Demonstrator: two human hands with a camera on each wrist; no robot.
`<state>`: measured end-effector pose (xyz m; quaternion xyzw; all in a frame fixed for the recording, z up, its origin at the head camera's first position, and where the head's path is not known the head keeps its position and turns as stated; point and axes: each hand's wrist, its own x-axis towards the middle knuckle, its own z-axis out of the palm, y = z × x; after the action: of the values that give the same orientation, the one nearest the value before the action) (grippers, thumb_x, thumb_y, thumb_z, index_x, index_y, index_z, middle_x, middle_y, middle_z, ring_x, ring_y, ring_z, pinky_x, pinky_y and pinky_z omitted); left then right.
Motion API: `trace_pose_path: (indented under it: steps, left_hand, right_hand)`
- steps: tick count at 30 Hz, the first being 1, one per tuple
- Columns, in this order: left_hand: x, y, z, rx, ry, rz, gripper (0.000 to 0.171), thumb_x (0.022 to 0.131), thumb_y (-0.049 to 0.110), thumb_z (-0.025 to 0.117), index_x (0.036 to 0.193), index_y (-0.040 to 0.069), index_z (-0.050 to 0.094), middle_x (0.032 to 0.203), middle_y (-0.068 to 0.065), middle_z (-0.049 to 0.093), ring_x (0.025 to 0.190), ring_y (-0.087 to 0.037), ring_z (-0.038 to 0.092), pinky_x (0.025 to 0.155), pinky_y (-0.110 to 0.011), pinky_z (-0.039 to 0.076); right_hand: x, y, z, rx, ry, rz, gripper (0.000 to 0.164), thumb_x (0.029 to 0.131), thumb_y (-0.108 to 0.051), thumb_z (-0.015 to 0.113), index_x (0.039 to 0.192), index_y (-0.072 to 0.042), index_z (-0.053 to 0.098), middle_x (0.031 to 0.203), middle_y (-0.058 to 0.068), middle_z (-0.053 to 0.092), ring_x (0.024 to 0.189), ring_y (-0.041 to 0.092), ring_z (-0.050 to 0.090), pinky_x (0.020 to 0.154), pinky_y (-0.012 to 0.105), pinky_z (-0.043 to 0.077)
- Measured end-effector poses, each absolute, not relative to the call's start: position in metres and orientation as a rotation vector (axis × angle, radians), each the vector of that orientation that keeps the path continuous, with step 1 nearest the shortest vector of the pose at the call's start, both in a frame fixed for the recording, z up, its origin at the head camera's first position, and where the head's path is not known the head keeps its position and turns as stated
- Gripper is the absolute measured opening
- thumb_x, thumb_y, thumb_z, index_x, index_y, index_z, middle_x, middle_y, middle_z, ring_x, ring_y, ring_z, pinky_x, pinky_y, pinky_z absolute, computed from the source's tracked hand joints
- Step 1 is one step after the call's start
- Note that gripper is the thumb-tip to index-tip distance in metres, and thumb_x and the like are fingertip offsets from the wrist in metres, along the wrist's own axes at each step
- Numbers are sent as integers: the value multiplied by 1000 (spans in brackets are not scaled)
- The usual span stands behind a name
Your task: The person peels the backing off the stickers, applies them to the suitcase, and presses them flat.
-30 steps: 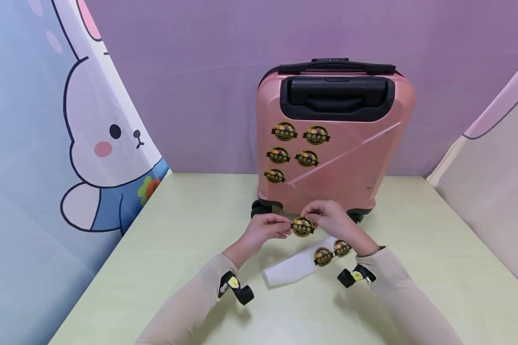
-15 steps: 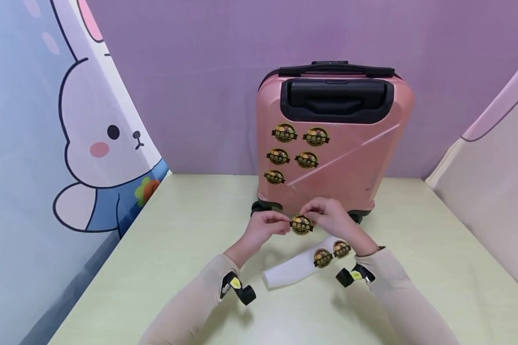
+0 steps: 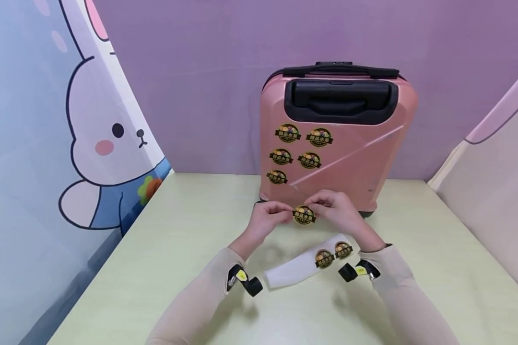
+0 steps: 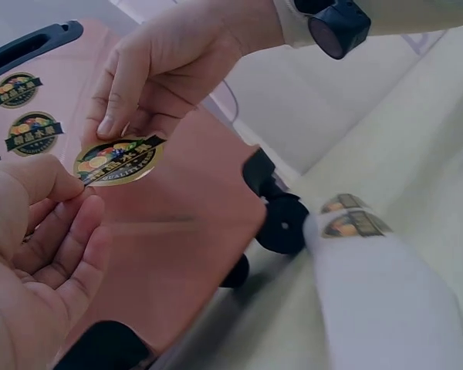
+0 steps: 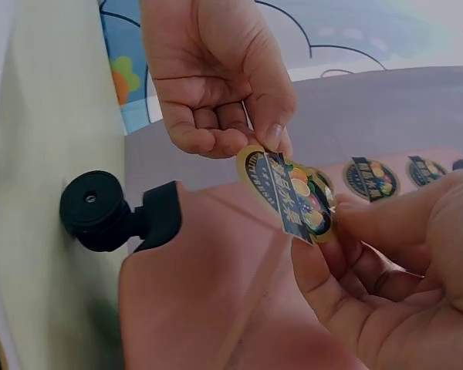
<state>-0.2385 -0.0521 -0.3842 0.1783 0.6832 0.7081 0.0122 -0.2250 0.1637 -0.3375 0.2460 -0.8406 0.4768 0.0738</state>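
Between my two hands a round black-and-gold sticker [image 3: 304,215] with a banner and fruit print is stretched flat. My left hand [image 3: 265,220] pinches its left edge between thumb and fingers. At its upper right edge, my right hand [image 3: 334,211] pinches it the same way. Behind the sticker stands a pink suitcase [image 3: 345,167], upright, with several matching stickers [image 3: 309,160] on the left part of its face. In the left wrist view the held sticker [image 4: 119,160] overlaps the suitcase's lower face. Both hands' fingertips show at its edges in the right wrist view.
A curled white backing strip [image 3: 291,273] with two stickers [image 3: 324,259] lies on the pale table [image 3: 190,215] below my hands. Black wheels [image 5: 92,210] sit under the suitcase. A purple backdrop [image 3: 190,96] hangs behind, and a rabbit-printed cloth [image 3: 99,110] is at the left.
Both hands have risen a little with the sticker, toward the suitcase's lower edge. The sticker stays pinched between them. The view has shifted slightly.
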Motion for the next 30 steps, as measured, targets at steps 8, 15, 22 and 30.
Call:
trace_pose_path:
  steps: [8,15,22,30]
  left_hand:
    - [-242,-51,-375,509,2118,2255,16,89,-5,65,102,-14,69,86,-10,74,73,-9,67,78,-32,59]
    - [-245,-49,-371,459,2105,2268,17,90,-3,67,104,-12,69,90,-11,74,76,-12,69,79,-33,59]
    - [-245,-48,-365,492,2124,2290,17,92,-2,66,106,-10,70,91,-11,73,97,-47,65,88,-52,55]
    - [-247,-45,-361,497,2139,2306,22,91,-5,64,111,-9,70,100,-13,73,82,-14,67,86,-48,57]
  right_hand:
    - [-223,166,-331,672,-2487,1587,22,100,-8,58,113,4,70,89,14,70,78,17,66,69,26,57]
    - [-221,166,-325,662,-2416,1645,22,101,-4,54,116,8,64,101,21,67,87,20,66,77,27,56]
    - [-222,166,-322,672,-2307,1730,22,101,0,51,116,13,60,107,30,64,94,21,66,85,32,56]
    - [-226,169,-325,686,-2156,1866,22,101,4,49,116,18,56,106,19,69,93,14,67,85,31,57]
